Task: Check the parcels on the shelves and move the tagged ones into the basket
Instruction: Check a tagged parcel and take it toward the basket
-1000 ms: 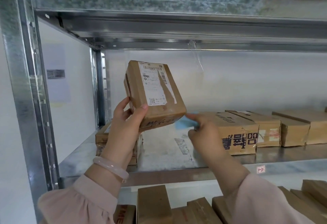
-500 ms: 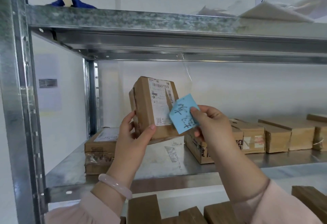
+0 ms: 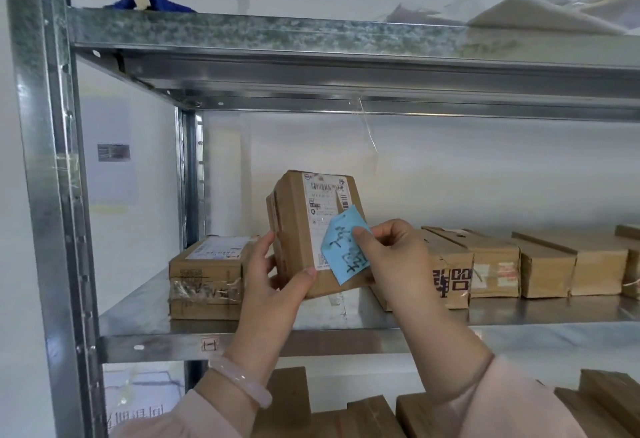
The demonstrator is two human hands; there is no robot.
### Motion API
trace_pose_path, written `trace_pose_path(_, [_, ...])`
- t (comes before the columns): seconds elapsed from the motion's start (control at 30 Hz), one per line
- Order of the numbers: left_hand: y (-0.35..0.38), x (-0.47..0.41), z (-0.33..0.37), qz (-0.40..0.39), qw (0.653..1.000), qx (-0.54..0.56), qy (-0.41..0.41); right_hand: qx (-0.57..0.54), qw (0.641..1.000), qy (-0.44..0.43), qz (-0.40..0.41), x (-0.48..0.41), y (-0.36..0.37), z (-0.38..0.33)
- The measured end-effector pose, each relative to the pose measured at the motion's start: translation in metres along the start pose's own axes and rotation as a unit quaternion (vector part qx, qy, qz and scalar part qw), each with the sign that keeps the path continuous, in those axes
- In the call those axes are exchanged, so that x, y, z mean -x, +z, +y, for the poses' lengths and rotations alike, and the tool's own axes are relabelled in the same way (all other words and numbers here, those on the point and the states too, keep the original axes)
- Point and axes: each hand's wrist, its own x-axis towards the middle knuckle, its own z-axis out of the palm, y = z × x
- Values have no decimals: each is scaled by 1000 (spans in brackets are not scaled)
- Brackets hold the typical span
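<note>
Here the left grip (image 3: pixel 272 283) holds a parcel (image 3: pixel 298 230) upright above the shelf (image 3: pixel 156 344); the right grip (image 3: pixel 398 254) pinches its blue tag (image 3: pixel 343 256), seemingly attached. Checking looks done; next, carry it to the unseen basket.

The light is bright, soft and even, and the white wall (image 3: pixel 450 167) is close to washed out. The steel underside of the upper shelf (image 3: pixel 346 81) carries long pale streaks of glare. The middle shelf (image 3: pixel 145 302) shines dully, with only shallow, soft-edged shadows beneath the row of boxes (image 3: pixel 599 264). The lower boxes (image 3: pixel 291 392) sit in dimmer shade. The parcel (image 3: pixel 298 230) and the blue note (image 3: pixel 346 254) at the centre are sharpest, though the label's print is too fine to read. Wide-angle bending tilts the post (image 3: pixel 45 195) at the left edge and bows the shelf lines. The bags (image 3: pixel 540 15) at the top right look smeared and hazy.
</note>
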Motion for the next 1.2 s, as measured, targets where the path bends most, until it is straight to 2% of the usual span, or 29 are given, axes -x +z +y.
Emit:
trace_pose_path(0.1, [4, 6, -4, 3, 1000, 10, 1, 43, 999, -32, -2, 3, 2, 10])
trace_pose_path(0.17, [7, 9, -8, 9, 1000, 21, -9, 73, 994, -76, 27, 5, 2, 15])
trace_pose_path(0.23, [9, 12, -11, 12, 999, 27, -20, 57, 993, -94, 32, 9, 2, 18])
trace_pose_path(0.33, [13, 16, -16, 9, 999, 29, -22, 8, 998, -64, 8, 13, 3, 30])
trace_pose_path(0.5, [24, 28, -14, 15, 999, 32, -22, 10, 996, -83, 23, 18, 1, 43])
trace_pose_path(0.67, [34, 28, -6, 47, 998, -10, 36, -4, 993, -119, 29, 24, 1, 44])
trace_pose_path(0.87, [24, 28, -3, 66, 997, -24, 23, -41, 994, -52, -87, 14, -8, 43])
trace_pose_path(1.0, [18, 32, -5, 38, 999, -36, 11, -33, 982, -95, -159, 7, -12, 29])
trace_pose_path(1.2, [7, 39, -3, 17, 999, -52, 0, -46, 980, -58, -184, 3, -8, 14])
